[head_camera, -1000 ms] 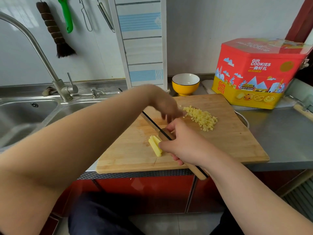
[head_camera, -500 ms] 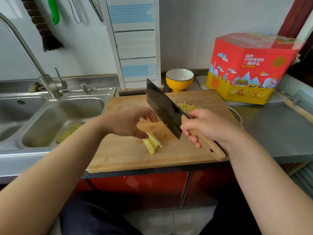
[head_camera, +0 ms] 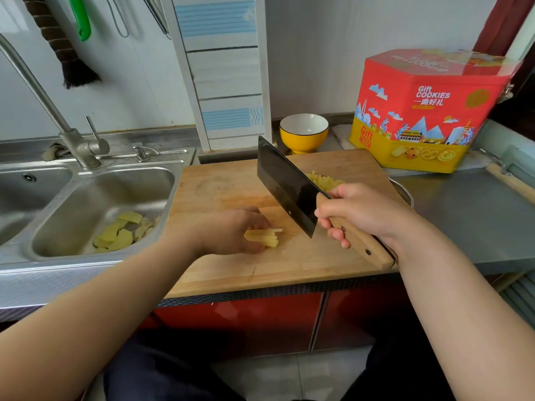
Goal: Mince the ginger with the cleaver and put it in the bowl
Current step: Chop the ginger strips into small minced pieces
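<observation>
A small stack of yellow ginger sticks (head_camera: 265, 237) lies on the wooden cutting board (head_camera: 220, 189). My left hand (head_camera: 231, 230) holds the sticks, fingers curled over their left end. My right hand (head_camera: 356, 211) grips the wooden handle of the black cleaver (head_camera: 286, 185), which is lifted above the board with the blade tilted, to the right of the sticks. A pile of minced ginger (head_camera: 325, 180) sits on the board behind the blade, partly hidden. The yellow bowl (head_camera: 304, 133) with a white inside stands empty behind the board.
A steel double sink (head_camera: 95, 198) lies to the left, with ginger peelings (head_camera: 121, 233) in the near basin and a tap (head_camera: 58, 120) behind. A red and yellow cookie tin (head_camera: 428, 111) stands at the back right on the steel counter (head_camera: 469, 215). Utensils hang on the wall.
My left hand came back from the minced pile to the ginger sticks and now holds them. My right hand lifted the cleaver off the board, and it stays raised.
</observation>
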The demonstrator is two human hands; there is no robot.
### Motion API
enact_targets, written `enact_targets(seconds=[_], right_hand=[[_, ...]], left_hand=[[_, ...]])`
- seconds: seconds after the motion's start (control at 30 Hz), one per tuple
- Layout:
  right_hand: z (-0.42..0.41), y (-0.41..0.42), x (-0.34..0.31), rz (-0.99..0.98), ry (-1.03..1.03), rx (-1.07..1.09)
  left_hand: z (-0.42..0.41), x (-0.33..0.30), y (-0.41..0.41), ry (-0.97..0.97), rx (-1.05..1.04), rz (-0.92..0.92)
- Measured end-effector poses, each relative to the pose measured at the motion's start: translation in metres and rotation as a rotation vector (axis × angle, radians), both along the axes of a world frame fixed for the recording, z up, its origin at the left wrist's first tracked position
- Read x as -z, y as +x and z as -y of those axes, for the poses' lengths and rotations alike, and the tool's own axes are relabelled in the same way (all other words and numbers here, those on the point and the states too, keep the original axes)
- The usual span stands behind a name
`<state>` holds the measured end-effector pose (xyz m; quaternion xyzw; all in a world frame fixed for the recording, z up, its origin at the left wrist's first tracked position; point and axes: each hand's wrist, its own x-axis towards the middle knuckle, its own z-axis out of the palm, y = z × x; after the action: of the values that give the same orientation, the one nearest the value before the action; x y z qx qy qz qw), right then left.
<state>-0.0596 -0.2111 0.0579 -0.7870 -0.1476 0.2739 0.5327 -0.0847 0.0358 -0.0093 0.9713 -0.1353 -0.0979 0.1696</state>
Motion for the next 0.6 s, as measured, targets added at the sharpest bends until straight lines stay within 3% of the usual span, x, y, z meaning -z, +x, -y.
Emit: enact_targets(seconds=[0.23,0.6], right_hand=[[-0.007,0.008,-0.001,0.029,-0.074,-0.037],[-0.017,0.012,-0.001,0.009,-0.169,-0.154]], left_hand=[[0.028,0.017,-0.004,0.083,-0.41,0.29],[0.03,0.03,-0.019,-0.084,-0.5,0.366]])
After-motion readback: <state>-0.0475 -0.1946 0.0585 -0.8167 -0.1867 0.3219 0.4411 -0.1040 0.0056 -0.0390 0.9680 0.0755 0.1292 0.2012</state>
